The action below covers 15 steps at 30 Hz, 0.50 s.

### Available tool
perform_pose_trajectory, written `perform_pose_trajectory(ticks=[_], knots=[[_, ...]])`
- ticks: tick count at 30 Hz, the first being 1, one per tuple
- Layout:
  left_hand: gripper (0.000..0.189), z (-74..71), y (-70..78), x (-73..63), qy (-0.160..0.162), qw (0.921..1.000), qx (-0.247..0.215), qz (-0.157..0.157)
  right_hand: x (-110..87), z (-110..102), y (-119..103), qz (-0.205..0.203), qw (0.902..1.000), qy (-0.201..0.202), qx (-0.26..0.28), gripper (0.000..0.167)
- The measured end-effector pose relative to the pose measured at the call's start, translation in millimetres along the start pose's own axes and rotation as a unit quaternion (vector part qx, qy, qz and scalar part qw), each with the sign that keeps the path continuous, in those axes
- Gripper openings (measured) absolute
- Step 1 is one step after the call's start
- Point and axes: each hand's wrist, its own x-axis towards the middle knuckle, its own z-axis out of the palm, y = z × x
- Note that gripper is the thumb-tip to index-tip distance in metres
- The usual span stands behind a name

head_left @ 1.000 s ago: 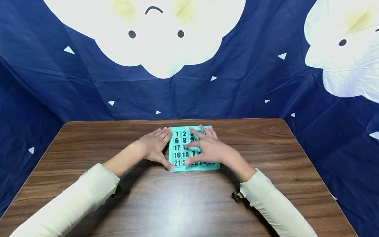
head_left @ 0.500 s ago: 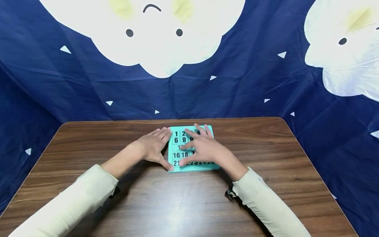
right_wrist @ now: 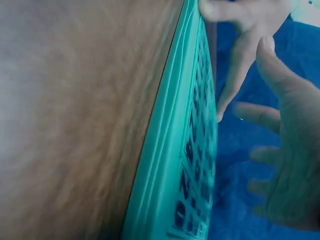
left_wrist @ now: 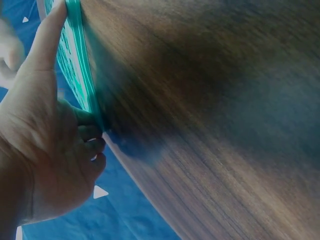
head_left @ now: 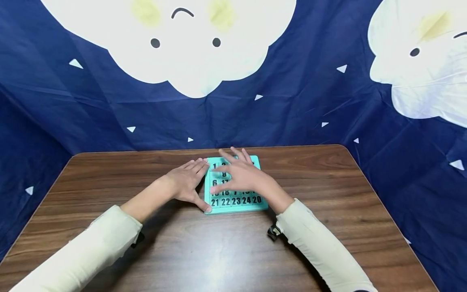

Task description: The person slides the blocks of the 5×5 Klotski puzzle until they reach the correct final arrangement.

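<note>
A teal sliding number puzzle (head_left: 236, 209) lies flat on the table with black numbers on its tiles. My left hand (head_left: 185, 183) holds it along the left side, thumb at the near corner and fingers at the far corner. In the left wrist view those fingers bend against the frame's edge (left_wrist: 82, 62). Over the upper tiles is my right hand (head_left: 240, 175), fingers spread and holding nothing, hiding several tiles. Its index fingertip is by the left column, above the 6. The right wrist view shows the right hand (right_wrist: 295, 155) facing the numbered side, blurred.
The brown wooden table (head_left: 204, 259) extends around the puzzle, its far edge just behind it. A dark blue cloth (head_left: 233, 121) with white clouds and small triangles hangs behind and beside the table.
My right hand has moved left and away from me across the puzzle. The 17 tile has slid right and the 6 tile down in the left column. The left hand keeps its hold.
</note>
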Motion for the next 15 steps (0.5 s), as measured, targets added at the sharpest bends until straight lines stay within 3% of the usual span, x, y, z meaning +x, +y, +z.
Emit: perform_pose_trajectory(ticks=[3,7,12,15], knots=[[0.158,-0.2,-1.3,-0.7,0.0,1.0,-0.002,-0.003,7.4,-1,2,0.012,0.9998,-0.01,-0.011,0.088],[0.159,1.8,-3.4,0.1,0.001,1.0,-0.004,0.0,6.3,-3,5,0.001,0.9989,-0.048,-0.001,0.083],[0.159,2.5,-3.6,1.1,0.006,1.0,-0.007,0.002,5.5,-5,15,0.034,0.9994,-0.006,0.006,0.077],[0.158,2.7,-4.6,-0.9,0.006,0.9999,-0.008,-0.002,9.6,-3,19,0.034,0.9993,-0.011,0.014,0.084]])
